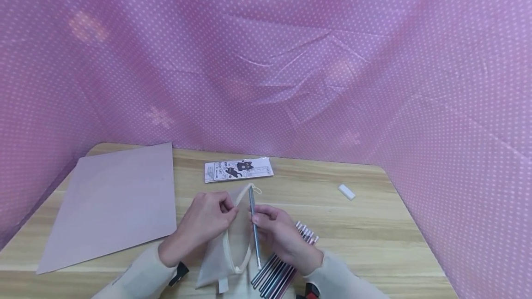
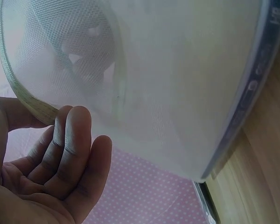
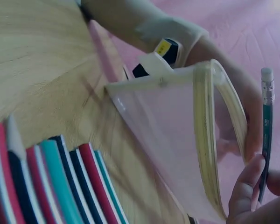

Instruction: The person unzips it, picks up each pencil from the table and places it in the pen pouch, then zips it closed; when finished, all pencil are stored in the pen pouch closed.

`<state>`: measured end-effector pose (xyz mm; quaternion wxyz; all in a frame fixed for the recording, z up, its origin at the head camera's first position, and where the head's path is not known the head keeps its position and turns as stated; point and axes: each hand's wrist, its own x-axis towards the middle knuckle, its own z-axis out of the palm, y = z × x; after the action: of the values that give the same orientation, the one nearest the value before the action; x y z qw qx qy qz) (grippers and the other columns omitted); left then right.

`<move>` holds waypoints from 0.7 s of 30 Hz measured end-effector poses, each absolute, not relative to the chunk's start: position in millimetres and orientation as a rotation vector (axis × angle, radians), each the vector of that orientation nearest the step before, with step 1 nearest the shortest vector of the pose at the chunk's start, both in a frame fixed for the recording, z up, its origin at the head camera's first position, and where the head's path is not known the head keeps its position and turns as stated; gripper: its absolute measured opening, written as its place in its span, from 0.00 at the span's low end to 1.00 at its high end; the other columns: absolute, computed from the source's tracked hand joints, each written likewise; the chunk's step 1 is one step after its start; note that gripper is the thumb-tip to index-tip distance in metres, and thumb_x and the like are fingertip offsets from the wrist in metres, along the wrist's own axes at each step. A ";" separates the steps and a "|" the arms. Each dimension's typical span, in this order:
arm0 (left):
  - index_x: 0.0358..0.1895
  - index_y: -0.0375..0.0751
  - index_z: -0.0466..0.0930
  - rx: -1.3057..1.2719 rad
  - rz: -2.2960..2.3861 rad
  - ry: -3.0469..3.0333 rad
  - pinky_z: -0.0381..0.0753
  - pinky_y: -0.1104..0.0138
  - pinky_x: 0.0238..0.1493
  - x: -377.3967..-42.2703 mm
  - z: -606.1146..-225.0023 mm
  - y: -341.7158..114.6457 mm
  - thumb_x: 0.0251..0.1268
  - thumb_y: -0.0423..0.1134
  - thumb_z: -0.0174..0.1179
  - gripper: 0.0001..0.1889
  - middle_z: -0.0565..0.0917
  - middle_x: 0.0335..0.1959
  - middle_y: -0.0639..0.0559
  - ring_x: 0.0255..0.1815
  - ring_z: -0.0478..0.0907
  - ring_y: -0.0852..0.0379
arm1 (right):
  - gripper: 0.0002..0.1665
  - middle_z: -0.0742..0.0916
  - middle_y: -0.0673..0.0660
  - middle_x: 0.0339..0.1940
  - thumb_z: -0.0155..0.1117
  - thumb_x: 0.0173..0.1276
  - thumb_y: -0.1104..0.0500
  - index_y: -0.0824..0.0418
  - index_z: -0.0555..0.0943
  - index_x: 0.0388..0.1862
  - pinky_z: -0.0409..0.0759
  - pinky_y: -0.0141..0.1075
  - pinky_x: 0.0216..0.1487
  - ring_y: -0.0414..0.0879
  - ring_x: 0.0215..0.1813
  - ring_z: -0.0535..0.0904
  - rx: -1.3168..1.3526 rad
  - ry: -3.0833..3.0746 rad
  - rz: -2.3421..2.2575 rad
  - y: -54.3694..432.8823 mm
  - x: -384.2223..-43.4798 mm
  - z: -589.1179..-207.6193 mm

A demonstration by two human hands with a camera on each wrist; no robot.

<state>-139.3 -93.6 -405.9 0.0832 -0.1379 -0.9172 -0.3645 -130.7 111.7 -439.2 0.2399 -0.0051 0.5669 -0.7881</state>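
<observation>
—Pencil (image 1: 256, 239): where is it?
—At the mesh pouch's (image 1: 213, 258) open mouth; our right hand (image 1: 282, 234) pinches it mid-shaft, likely best for something light, stiff. Our left hand (image 1: 206, 214) pinches the soft-looking zippered rim (image 1: 226, 249).
—What does the right wrist view miss?
—The packaged ruler set (image 1: 238, 170) our head view shows.

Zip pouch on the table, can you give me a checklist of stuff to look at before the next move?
1. Zip pouch mouth spread: ok, the zipper edges stand apart.
2. Rim held: ok, the left hand pinches it.
3. Eraser-topped pencil held: ok, in the right hand.
4. Pencil's other end clear of the zipper: cannot tell, they overlap in the head view.
5. Loose pencils clear of the right arm: cannot tell, it covers part of them.
</observation>
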 end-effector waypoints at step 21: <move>0.21 0.52 0.81 -0.416 -1.157 -2.778 0.68 0.74 0.16 -136.5 -404.4 -91.6 0.54 0.36 0.70 0.10 0.78 0.14 0.63 0.14 0.70 0.66 | 0.23 0.86 0.45 0.35 0.62 0.68 0.67 0.71 0.77 0.61 0.78 0.27 0.34 0.36 0.34 0.80 -0.038 1.772 -2.014 86.7 -137.7 -447.6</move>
<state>-136.5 -91.6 -404.4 0.0519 -0.1366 -0.9133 -0.3802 -137.7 86.7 -447.6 0.2274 -0.0139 0.6433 -0.7309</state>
